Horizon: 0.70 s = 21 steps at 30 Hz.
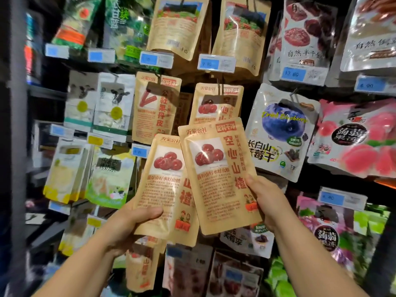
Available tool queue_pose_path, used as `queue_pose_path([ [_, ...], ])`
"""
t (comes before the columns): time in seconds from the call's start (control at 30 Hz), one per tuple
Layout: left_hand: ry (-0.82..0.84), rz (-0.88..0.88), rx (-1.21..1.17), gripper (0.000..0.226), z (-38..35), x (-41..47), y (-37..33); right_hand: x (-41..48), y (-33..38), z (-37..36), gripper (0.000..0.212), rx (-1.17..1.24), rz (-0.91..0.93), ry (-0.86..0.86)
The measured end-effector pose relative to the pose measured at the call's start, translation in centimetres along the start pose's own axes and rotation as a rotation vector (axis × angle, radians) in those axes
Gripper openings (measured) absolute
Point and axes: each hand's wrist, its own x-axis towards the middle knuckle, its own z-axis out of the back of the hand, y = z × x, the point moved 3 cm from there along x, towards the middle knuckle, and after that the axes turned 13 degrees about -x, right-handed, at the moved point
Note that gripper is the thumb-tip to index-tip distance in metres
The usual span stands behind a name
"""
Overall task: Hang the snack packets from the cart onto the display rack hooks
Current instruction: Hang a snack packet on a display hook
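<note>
Left grip (132,221) holds rear packet (165,185), right grip (267,200) front packet (218,181) (overlapping)

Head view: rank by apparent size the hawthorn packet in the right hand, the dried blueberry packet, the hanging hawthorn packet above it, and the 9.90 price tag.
1. Hawthorn packet in the right hand: nearest the camera, which inflates it.
2. Dried blueberry packet.
3. Hanging hawthorn packet, lower part hidden.
4. 9.90 price tag.
</note>
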Motion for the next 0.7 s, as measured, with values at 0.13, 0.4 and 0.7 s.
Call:
queue_pose_path([
  [0.13,-0.026,-0.045,0.039,0.101,0.3,-0.1,-1.8,1.2,1.3,-0.7,0.031,0.013,0.041,-0.025],
  [0.4,-0.067,-0.166,-0.041,0.107,1.7,0.4,-6.0,4.4,4.1,0.0,0.028,-0.025,0.108,-0.226],
  [0.7,-0.065,-0.174,-0.074,0.108,1.9,2.0,-7.4,9.0,6.6,0.0,0.024,0.009,0.069,-0.277],
])
